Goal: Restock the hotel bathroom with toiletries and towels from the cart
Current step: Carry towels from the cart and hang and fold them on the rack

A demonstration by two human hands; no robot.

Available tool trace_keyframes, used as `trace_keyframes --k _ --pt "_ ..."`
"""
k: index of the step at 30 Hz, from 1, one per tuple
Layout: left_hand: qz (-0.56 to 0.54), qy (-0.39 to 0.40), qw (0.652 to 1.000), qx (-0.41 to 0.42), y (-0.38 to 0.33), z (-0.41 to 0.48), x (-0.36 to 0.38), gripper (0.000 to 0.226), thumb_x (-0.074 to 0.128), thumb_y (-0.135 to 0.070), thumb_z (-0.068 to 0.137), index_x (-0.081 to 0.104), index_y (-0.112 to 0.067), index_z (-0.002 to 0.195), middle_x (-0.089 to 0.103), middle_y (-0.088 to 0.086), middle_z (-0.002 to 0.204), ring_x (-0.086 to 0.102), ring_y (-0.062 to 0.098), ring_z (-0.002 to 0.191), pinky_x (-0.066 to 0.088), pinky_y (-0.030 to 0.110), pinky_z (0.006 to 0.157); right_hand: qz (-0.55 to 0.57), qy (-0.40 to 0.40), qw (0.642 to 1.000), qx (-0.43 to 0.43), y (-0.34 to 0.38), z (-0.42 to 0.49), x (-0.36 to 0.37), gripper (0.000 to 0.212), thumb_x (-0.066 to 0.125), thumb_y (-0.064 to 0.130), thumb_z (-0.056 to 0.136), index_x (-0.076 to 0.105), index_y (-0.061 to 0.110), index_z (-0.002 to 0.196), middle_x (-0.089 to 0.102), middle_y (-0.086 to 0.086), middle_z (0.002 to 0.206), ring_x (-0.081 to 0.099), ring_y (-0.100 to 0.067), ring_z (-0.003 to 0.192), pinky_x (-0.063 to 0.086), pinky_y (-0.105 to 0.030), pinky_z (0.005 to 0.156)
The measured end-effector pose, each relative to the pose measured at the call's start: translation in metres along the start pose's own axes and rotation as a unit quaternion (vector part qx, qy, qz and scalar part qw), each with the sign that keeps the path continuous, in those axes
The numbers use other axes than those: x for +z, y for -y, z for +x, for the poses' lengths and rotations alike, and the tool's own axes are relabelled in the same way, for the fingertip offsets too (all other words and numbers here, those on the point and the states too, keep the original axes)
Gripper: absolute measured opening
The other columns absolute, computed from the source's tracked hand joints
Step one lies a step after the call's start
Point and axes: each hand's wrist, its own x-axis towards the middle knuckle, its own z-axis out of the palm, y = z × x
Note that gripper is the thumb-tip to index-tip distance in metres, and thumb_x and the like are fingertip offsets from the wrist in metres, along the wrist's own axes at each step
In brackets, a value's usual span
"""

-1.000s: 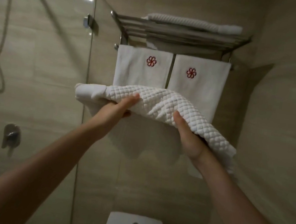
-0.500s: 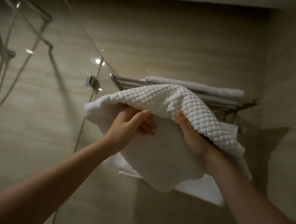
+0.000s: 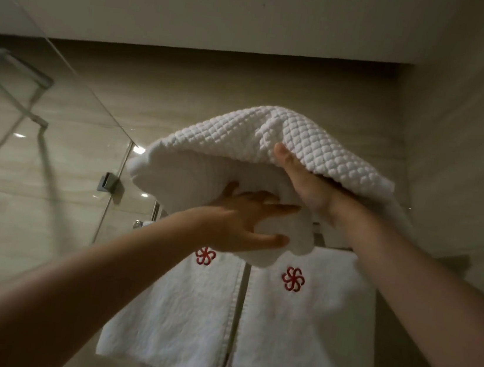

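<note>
Head view, only view. I hold the folded waffle-weave towel [image 3: 270, 147] raised overhead, above the two hanging towels [image 3: 302, 323] with red flower emblems, which I take as my landmark. The rack that carries them is almost wholly hidden behind the bundle; only a short stretch of rail shows just above their top edge. My left hand [image 3: 241, 223] presses up from below, fingers spread wide and curled into the sagging underside, directly above the left emblem. My right hand [image 3: 305, 182] is higher, above the right emblem, thumb on the near face, the other fingers buried under the top fold, so closed on cloth. The glass shower panel [image 3: 56, 134] stands to the left of the hanging towels. Handling judgement: the towel is soft, limp and bulky, probably light; it droops wherever unsupported, and the lower layer already bellies down. The textured weave should not slip. Best hold is flat palms under the fold, near both ends, so the stack stays square when slid onto the shelf.
</note>
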Motion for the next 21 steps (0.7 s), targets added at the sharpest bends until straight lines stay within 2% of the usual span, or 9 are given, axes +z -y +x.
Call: trace_keyframes --k 1,4,7,9,11,14,16,18,21 --pt "0.036 -0.008 0.999 -0.009 0.004 0.009 -0.003 0.059 0.027 -0.061 0.091 0.008 -0.047 0.144 0.018 -0.009 0.155 0.01 0.014 0.143 -0.003 0.049 0.117 -0.018 0.006 1.0 -0.009 0.007 0.004 -0.007 0.047 0.032 0.042 0.098 0.038 0.023 0.141 0.041 0.013 0.13 0.034 0.0 0.124 0.026 -0.012 0.099" --pt "0.101 -0.05 0.993 -0.026 0.023 0.032 -0.017 0.058 0.02 -0.063 0.09 0.01 -0.047 0.144 0.017 -0.009 0.156 0.008 0.015 0.145 -0.003 0.051 0.116 -0.072 -0.005 0.997 -0.032 0.014 0.015 -0.024 0.05 0.035 0.044 0.097 0.033 0.023 0.143 0.036 0.003 0.145 0.034 -0.015 0.134 0.028 -0.021 0.103" --pt "0.149 -0.058 0.987 -0.031 0.043 0.049 -0.031 0.061 0.015 -0.066 0.087 0.012 -0.047 0.144 0.015 -0.011 0.156 0.003 0.017 0.146 -0.004 0.051 0.117 -0.169 -0.035 0.983 -0.06 0.015 0.027 -0.042 0.056 0.035 0.044 0.097 0.023 0.023 0.147 0.027 0.001 0.15 0.026 -0.016 0.138 0.02 -0.013 0.097" --pt "0.173 -0.056 0.983 -0.033 0.057 0.062 -0.04 0.065 0.012 -0.069 0.084 0.013 -0.046 0.144 0.016 -0.011 0.156 0.005 0.019 0.146 -0.002 0.05 0.117 -0.209 -0.038 0.975 -0.068 0.015 0.035 -0.052 0.057 0.033 0.045 0.097 0.023 0.021 0.147 0.026 -0.001 0.152 0.025 -0.018 0.14 0.021 -0.02 0.105" --pt "0.214 -0.058 0.975 -0.027 0.068 0.077 -0.051 0.074 0.007 -0.075 0.077 0.014 -0.044 0.145 0.019 -0.007 0.156 0.014 0.023 0.144 0.006 0.049 0.118 -0.222 -0.036 0.973 -0.058 0.01 0.045 -0.06 0.056 0.031 0.047 0.097 0.025 0.021 0.147 0.027 -0.003 0.152 0.027 -0.02 0.139 0.024 -0.026 0.108" --pt "0.234 -0.05 0.969 -0.059 0.074 0.099 -0.066 0.074 0.019 -0.072 0.08 0.015 -0.039 0.146 0.018 -0.001 0.156 0.02 0.024 0.141 0.013 0.046 0.118 -0.241 -0.064 0.968 -0.022 -0.009 0.061 -0.067 0.066 0.033 0.063 0.09 0.032 0.025 0.143 0.035 -0.005 0.147 0.036 -0.025 0.134 0.031 -0.036 0.11" --pt "0.212 -0.037 0.973 -0.082 0.072 0.114 -0.07 0.071 0.027 -0.066 0.085 0.013 -0.036 0.148 0.01 0.0 0.157 0.013 0.024 0.143 0.009 0.046 0.118 -0.264 -0.091 0.96 0.0 -0.022 0.073 -0.072 0.093 0.028 0.087 0.07 0.037 0.027 0.141 0.041 -0.005 0.144 0.041 -0.027 0.13 0.035 -0.046 0.109" --pt "0.176 -0.044 0.98 -0.082 0.073 0.128 -0.073 0.067 0.038 -0.058 0.09 0.015 -0.033 0.148 0.012 0.0 0.157 0.014 0.024 0.143 0.008 0.045 0.119 -0.27 -0.104 0.957 0.016 -0.037 0.088 -0.081 0.116 0.02 0.1 0.05 0.045 0.024 0.134 0.048 -0.006 0.138 0.047 -0.027 0.124 0.038 -0.048 0.105" --pt "0.178 -0.07 0.978 -0.082 0.082 0.144 -0.073 0.063 0.043 -0.053 0.091 0.021 -0.031 0.146 0.021 0.0 0.154 0.021 0.023 0.141 0.012 0.043 0.118 -0.283 -0.118 0.952 0.021 -0.052 0.109 -0.092 0.107 0.024 0.098 0.052 0.058 0.02 0.117 0.059 -0.007 0.124 0.055 -0.026 0.112 0.042 -0.045 0.102"
